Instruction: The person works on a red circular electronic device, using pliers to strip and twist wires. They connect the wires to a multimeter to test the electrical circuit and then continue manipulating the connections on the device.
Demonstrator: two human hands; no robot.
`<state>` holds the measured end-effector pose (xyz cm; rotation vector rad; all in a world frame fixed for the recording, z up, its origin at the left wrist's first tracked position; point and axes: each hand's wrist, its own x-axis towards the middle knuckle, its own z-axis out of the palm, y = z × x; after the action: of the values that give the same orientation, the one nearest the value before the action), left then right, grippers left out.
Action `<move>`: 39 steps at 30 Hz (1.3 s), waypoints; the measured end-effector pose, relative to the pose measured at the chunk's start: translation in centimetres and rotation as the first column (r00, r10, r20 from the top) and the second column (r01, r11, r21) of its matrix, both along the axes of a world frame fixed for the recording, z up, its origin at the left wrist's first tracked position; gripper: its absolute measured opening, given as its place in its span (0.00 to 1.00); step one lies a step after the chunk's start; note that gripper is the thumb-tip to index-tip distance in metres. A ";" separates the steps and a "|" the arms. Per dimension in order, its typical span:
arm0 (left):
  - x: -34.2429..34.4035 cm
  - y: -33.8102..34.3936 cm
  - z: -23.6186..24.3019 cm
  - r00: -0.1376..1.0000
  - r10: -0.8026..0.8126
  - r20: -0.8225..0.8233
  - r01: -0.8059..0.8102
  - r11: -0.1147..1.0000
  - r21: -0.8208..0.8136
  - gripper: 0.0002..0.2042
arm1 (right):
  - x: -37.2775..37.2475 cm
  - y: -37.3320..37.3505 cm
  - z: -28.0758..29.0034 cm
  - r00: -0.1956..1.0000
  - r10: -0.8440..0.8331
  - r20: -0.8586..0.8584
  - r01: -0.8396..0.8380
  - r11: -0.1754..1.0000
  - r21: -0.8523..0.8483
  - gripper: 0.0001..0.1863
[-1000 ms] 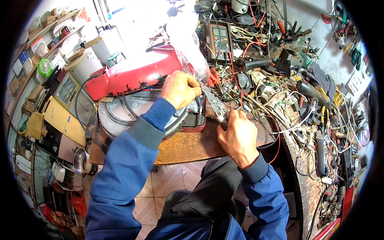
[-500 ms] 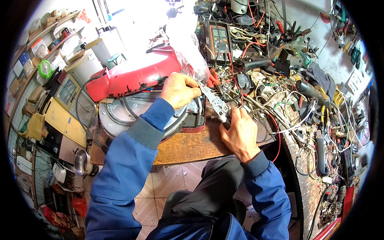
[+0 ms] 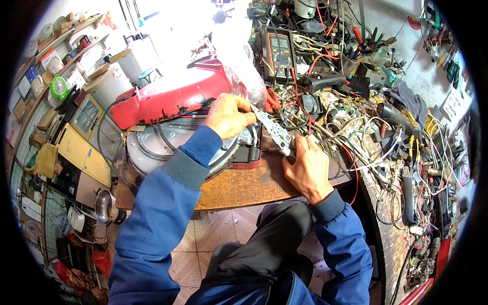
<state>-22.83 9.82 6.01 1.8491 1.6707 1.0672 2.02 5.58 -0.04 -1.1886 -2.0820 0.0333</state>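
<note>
My left hand (image 3: pixel 226 117) is closed, pinching the upper end of a flat, silvery perforated metal strip (image 3: pixel 273 127). The strip slants down to the right, above the bench. At its lower end my right hand (image 3: pixel 308 168) is closed round a small dark-handled tool (image 3: pixel 288 154) with a pale collar. The fingers cover most of that tool, so its exact kind is unclear. Beneath my left hand lies a round appliance base (image 3: pixel 147 147) with a grey, clear-looking inside and a dark rim. A red curved cover (image 3: pixel 173 99) rests tilted behind it.
A multimeter (image 3: pixel 278 53) stands at the back. Tangled wires (image 3: pixel 351 132) and loose parts pile up on the right, with a black torch-like cylinder (image 3: pixel 391 112) among them. The wooden bench edge (image 3: pixel 239 188) curves in front of me. Crowded shelves (image 3: pixel 61 46) line the left; a metal pan (image 3: pixel 104 206) sits below.
My right hand has shifted slightly right and down with the tool. My left hand and the strip have barely moved.
</note>
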 end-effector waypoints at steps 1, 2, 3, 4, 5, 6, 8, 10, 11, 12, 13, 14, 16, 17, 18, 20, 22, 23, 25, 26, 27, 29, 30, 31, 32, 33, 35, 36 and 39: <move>-0.1 0.0 0.0 1.000 -0.002 -0.002 0.002 1.000 0.006 0.11 | -0.1 -0.1 0.1 1.000 -0.001 -0.005 0.000 1.000 -0.030 0.21; -0.1 -0.1 0.0 1.000 0.005 -0.021 -0.004 1.000 0.008 0.11 | -0.2 -0.2 0.2 1.000 -0.002 -0.011 0.001 0.998 -0.060 0.21; -0.1 -0.1 0.0 0.999 0.012 -0.040 -0.011 1.000 0.009 0.11 | -0.4 -0.3 0.3 1.000 -0.011 -0.008 0.010 0.996 -0.089 0.21; -0.1 -0.1 0.0 0.998 0.019 -0.059 -0.018 1.000 0.011 0.11 | -0.7 -0.5 0.5 1.000 -0.020 -0.006 0.020 0.993 -0.118 0.21; 0.3 -0.3 0.3 0.996 0.036 -0.083 -0.036 0.999 0.002 0.10 | -0.8 -0.7 0.8 0.999 -0.034 -0.001 0.033 0.988 -0.148 0.21; 0.7 -0.5 0.7 0.993 0.053 -0.106 -0.054 0.999 -0.006 0.10 | -0.9 -0.9 0.9 0.999 -0.046 0.001 0.045 0.986 -0.157 0.21; 1.5 -0.7 1.0 0.986 0.093 -0.139 -0.096 0.995 -0.016 0.09 | -1.2 -1.3 1.2 0.998 -0.068 0.003 0.068 0.982 -0.176 0.21; 1.9 -0.8 1.1 0.978 0.138 -0.157 -0.142 0.990 -0.018 0.09 | -1.3 -1.5 1.4 0.997 -0.082 0.013 0.083 0.979 -0.185 0.22; 2.0 -0.8 1.0 0.972 0.156 -0.175 -0.157 0.988 0.005 0.09 | -1.3 -1.6 1.6 0.996 -0.088 0.013 0.089 0.978 -0.188 0.22; 2.1 -0.7 0.8 0.966 0.174 -0.194 -0.172 0.985 0.028 0.09 | -1.4 -1.6 1.7 0.995 -0.094 0.014 0.095 0.977 -0.191 0.23; 2.0 -0.7 0.7 0.958 0.193 -0.211 -0.186 0.981 0.052 0.08 | -1.7 -1.7 1.6 0.994 -0.105 0.007 0.104 0.978 -0.181 0.23; 2.0 -0.6 0.6 0.961 0.165 -0.224 -0.155 0.986 0.062 0.08 | -1.9 -1.9 1.4 0.993 -0.119 0.002 0.117 0.978 -0.172 0.23; 1.7 -0.5 0.7 0.962 0.109 -0.250 -0.092 0.993 0.080 0.09 | -1.7 -1.9 1.4 0.994 -0.110 -0.018 0.104 0.975 -0.195 0.22; 1.5 -0.5 0.6 0.972 0.079 -0.221 -0.064 0.995 0.075 0.09 | -1.4 -1.6 1.3 0.996 -0.085 -0.033 0.076 0.970 -0.229 0.22; 1.3 -0.5 0.5 0.980 0.049 -0.190 -0.037 0.997 0.070 0.09 | -1.1 -1.4 1.5 0.997 -0.062 -0.049 0.047 0.964 -0.263 0.21; 1.0 -0.5 0.4 0.985 0.010 -0.169 0.002 0.997 0.071 0.09 | -0.7 -1.1 2.2 0.996 -0.025 -0.083 -0.005 0.940 -0.342 0.20; 0.9 -0.5 0.3 0.982 -0.008 -0.189 0.024 0.996 0.082 0.10 | -0.6 -1.0 2.2 0.997 -0.019 -0.081 -0.012 0.933 -0.360 0.20; 0.9 -0.7 0.4 0.987 -0.027 -0.160 0.038 0.997 0.072 0.08 | -0.7 -1.1 1.8 0.998 -0.022 -0.063 0.003 0.958 -0.286 0.21; 0.6 -0.4 0.3 0.991 -0.057 -0.124 0.064 0.996 0.058 0.08 | -0.6 -1.3 1.9 0.998 -0.032 -0.047 0.019 0.966 -0.256 0.22; 0.6 -0.2 0.2 0.991 -0.075 -0.107 0.081 0.995 0.050 0.07 | -0.5 -1.4 1.9 0.998 -0.040 -0.040 0.029 0.970 -0.242 0.22; 0.4 0.0 0.2 0.991 -0.086 -0.098 0.091 0.995 0.044 0.07 | -0.6 -1.6 2.1 0.998 -0.057 -0.030 0.048 0.969 -0.241 0.22; 0.0 0.0 0.2 0.991 -0.106 -0.079 0.109 0.994 0.030 0.07 | -1.1 -2.2 2.5 0.996 -0.088 -0.012 0.083 0.967 -0.241 0.23; 0.0 -0.1 0.2 0.993 -0.083 -0.084 0.085 0.996 0.027 0.07 | -1.3 -2.5 2.7 0.996 -0.093 -0.002 0.089 0.963 -0.255 0.24; 0.0 -0.2 0.2 0.994 -0.060 -0.088 0.063 0.998 0.024 0.07 | -1.4 -2.7 2.8 0.995 -0.098 0.009 0.097 0.958 -0.269 0.24; 0.1 -0.2 0.3 0.995 -0.039 -0.092 0.042 0.999 0.024 0.08 | -1.6 -2.9 3.0 0.994 -0.105 0.020 0.106 0.954 -0.280 0.24; 0.2 -0.1 0.3 0.996 -0.040 -0.075 0.043 0.999 0.029 0.08 | -1.6 -3.1 2.9 0.994 -0.106 0.033 0.111 0.955 -0.275 0.25; -0.2 0.4 -0.2 0.999 -0.032 0.005 0.031 0.999 0.018 0.09 | -2.1 -3.6 3.3 0.992 -0.116 0.049 0.125 0.955 -0.268 0.26; -0.4 0.4 -0.4 0.999 -0.024 0.043 0.024 1.000 0.012 0.10 | -2.3 -3.9 3.5 0.991 -0.119 0.055 0.129 0.956 -0.265 0.26; -0.4 0.6 -0.6 0.999 -0.016 0.049 0.015 1.000 0.012 0.09 | -2.5 -3.9 3.2 0.992 -0.115 0.048 0.123 0.959 -0.255 0.26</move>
<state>-23.27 10.46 5.38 1.8254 1.6234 1.1090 -0.52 1.69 3.19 -1.4772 -2.0752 0.2359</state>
